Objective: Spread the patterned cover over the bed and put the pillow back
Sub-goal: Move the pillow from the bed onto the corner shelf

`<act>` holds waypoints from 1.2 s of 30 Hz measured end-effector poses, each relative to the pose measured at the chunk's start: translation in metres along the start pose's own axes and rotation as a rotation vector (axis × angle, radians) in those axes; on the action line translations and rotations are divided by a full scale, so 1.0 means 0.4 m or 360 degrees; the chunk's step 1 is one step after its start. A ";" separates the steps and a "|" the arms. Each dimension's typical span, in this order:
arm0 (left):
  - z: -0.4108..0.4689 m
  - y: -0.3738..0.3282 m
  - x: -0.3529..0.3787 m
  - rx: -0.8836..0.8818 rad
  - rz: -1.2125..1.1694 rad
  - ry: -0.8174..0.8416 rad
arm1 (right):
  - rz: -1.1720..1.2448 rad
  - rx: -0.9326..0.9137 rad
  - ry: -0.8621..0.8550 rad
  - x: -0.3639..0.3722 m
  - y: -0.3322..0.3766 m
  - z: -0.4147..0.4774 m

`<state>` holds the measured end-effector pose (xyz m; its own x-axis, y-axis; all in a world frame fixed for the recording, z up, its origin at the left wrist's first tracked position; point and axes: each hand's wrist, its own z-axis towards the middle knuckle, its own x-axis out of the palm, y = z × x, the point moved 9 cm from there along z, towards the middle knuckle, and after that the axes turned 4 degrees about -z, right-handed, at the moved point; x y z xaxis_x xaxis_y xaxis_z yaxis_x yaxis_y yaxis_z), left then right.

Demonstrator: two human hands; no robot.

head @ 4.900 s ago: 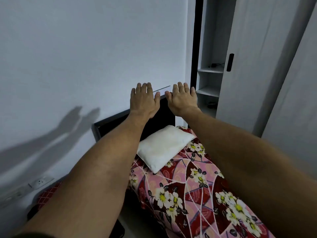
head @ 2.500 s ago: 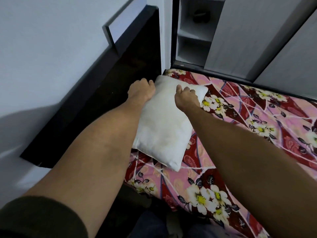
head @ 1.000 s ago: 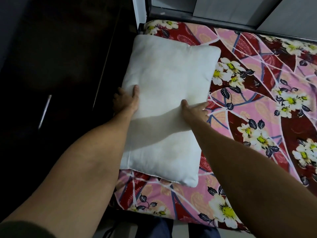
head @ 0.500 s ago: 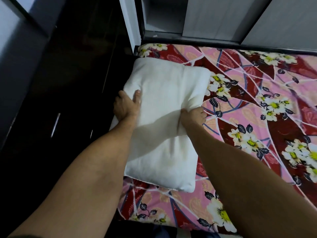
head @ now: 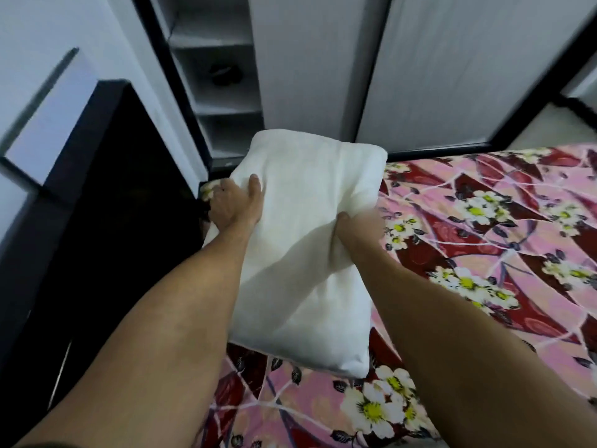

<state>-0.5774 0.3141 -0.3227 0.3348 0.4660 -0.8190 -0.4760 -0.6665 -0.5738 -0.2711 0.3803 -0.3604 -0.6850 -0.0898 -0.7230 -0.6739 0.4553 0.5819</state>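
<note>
A white pillow (head: 307, 240) is lifted off the bed, its far end raised toward the wardrobe. My left hand (head: 234, 203) grips its left edge, thumb on top. My right hand (head: 353, 231) pinches its right edge, bunching the fabric. The patterned cover (head: 484, 240), pink and dark red with white flowers, lies spread flat over the bed to the right and below the pillow. The pillow hides the cover's head-end corner.
A black headboard (head: 106, 195) stands at the left against a white wall. Behind the bed is a grey wardrobe (head: 452, 69) with an open shelf bay (head: 223, 76) holding a dark object. A strip of pale floor (head: 578, 124) shows at the far right.
Both hands went from resting on the pillow's sides to gripping it, and the pillow has risen off the cover. The view has tilted up toward the wardrobe.
</note>
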 end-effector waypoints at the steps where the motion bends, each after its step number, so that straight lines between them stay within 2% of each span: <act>1: -0.023 -0.068 -0.006 0.0049 0.0000 0.0016 | 0.0026 0.0010 -0.0040 -0.068 -0.003 0.008; 7: -0.199 -0.452 -0.021 0.0308 -0.0135 0.0132 | 0.0171 0.0070 -0.0301 -0.489 -0.074 0.042; 12: -0.427 -0.768 -0.013 0.0471 -0.0234 0.0230 | 0.0275 0.0165 -0.0535 -0.856 -0.207 0.051; 21: -0.949 -1.250 0.080 0.0884 -0.0298 0.0540 | 0.0409 0.0456 -0.0970 -1.443 -0.587 0.018; 26: -1.234 -1.437 0.146 0.1076 -0.0289 0.0727 | 0.0467 0.0600 -0.1144 -1.681 -0.806 -0.027; 36: -1.711 -1.673 0.245 0.1458 -0.0256 0.0980 | 0.0544 0.0878 -0.1396 -1.977 -1.173 -0.164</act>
<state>0.3304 0.4077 -0.0179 0.6714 -0.0289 -0.7405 -0.7259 0.1753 -0.6650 0.5687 0.1795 -0.0372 -0.2290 0.6804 -0.6961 -0.1188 0.6902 0.7138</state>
